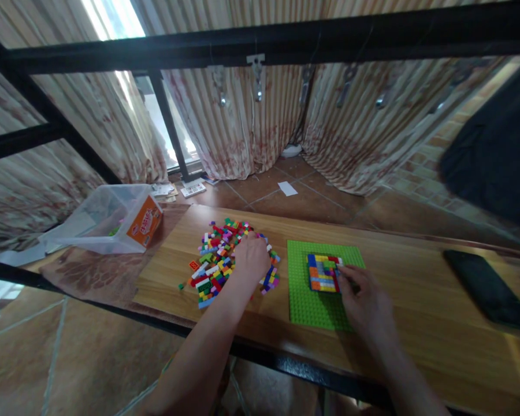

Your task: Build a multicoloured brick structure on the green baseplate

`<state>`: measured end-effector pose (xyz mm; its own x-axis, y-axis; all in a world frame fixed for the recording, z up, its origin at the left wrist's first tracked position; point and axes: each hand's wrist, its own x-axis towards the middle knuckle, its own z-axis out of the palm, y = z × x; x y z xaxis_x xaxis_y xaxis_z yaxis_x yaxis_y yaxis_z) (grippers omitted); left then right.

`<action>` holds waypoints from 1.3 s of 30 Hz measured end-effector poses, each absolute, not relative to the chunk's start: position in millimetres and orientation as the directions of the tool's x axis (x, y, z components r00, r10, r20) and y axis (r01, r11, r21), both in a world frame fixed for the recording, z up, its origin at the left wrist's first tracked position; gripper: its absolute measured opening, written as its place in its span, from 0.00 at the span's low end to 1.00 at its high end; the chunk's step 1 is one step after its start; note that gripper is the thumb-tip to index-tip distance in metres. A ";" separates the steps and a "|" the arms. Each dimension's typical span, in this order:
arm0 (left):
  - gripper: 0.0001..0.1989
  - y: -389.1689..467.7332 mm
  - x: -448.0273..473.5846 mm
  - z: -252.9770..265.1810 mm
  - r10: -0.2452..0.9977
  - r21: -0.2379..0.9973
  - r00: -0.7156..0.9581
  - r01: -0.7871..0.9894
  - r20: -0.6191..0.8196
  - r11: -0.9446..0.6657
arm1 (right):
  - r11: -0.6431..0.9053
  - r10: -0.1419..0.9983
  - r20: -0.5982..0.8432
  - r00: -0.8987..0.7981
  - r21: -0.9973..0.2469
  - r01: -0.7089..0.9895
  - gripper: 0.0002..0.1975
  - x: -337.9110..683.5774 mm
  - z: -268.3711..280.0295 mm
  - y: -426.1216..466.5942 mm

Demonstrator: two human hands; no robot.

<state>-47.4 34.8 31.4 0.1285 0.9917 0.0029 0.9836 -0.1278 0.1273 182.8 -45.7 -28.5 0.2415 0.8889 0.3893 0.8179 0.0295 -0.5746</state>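
Two bare hands were in view: one left hand (252, 256) and one right hand (364, 300). One green baseplate (312, 303) lay on one wooden table (416, 323). One block of assembled bricks (323, 273) sat on the baseplate. One pile of loose bricks (216, 263) was present; its individual pieces were too small and numerous to count. One clear plastic bin (106, 219) and one dark phone (487, 289) completed the inventory.
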 end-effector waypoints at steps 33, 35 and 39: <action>0.12 21.2 7.1 10.8 0.838 0.648 0.485 0.560 0.249 -0.517 | 0.011 0.836 0.331 0.438 -0.808 0.589 0.13 181.8 -6.9 -45.5; 0.12 21.4 6.9 10.3 0.844 0.641 0.478 0.574 0.243 -0.509 | 0.015 0.835 0.336 0.435 -0.806 0.592 0.12 182.6 -7.7 -45.2; 0.12 20.9 6.5 9.0 0.855 0.639 0.451 0.586 0.254 -0.499 | 0.024 0.839 0.345 0.421 -0.796 0.605 0.12 182.6 -9.0 -44.5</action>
<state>6.5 20.9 9.0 0.4515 0.8555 0.2537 0.5856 -0.4986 0.6391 182.6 -44.5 -9.0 0.4206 0.8389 0.3454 0.6049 0.0244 -0.7959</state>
